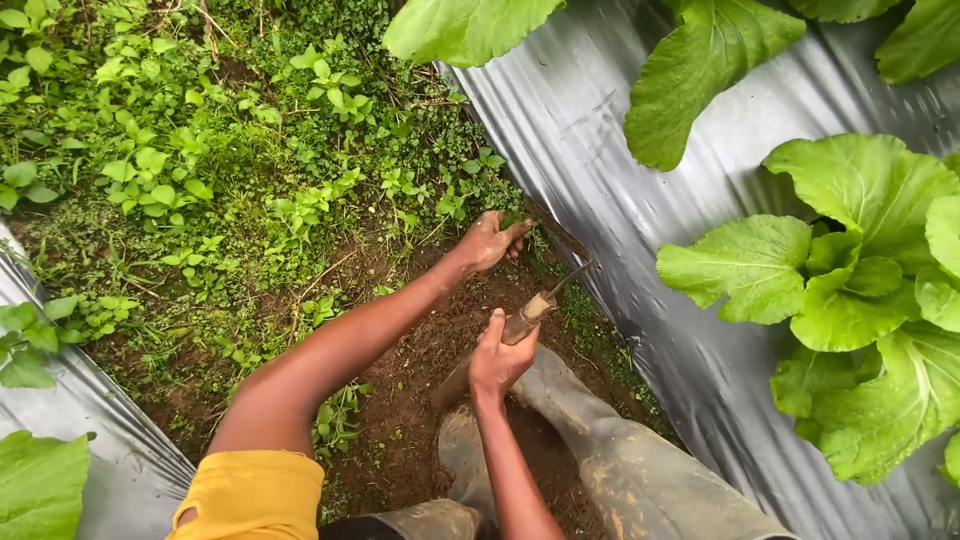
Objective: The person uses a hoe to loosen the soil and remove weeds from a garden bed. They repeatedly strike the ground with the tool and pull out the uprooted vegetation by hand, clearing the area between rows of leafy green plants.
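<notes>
Down at the far left of the frame a strip of silver plastic mulch [120, 440] shows, with a green leaf [40, 485] at the lower left corner. Right of it, low weeds [200, 170] fill the upper left, thinning to bare brown soil [400, 400] in the lower middle. The person's left arm, in a yellow sleeve [250, 495], reaches up to the middle of the frame, where the left hand [490, 240] is curled down into the weeds at the edge of the plastic; its fingers are closed on greenery, though exactly what they grip I cannot tell. Just below and right, the right hand [500, 358] is wrapped tight around the wooden handle of a small hand sickle [535, 308], whose thin dark blade points up and right toward the sheet's edge. The tool looks light and stiff, with a sharp blade, so the handle is the safe place to hold it. Below sit 2 muddy grey boots [620, 460]. The right half holds more silver sheeting [600, 130] and broad leafy plants [860, 260].
</notes>
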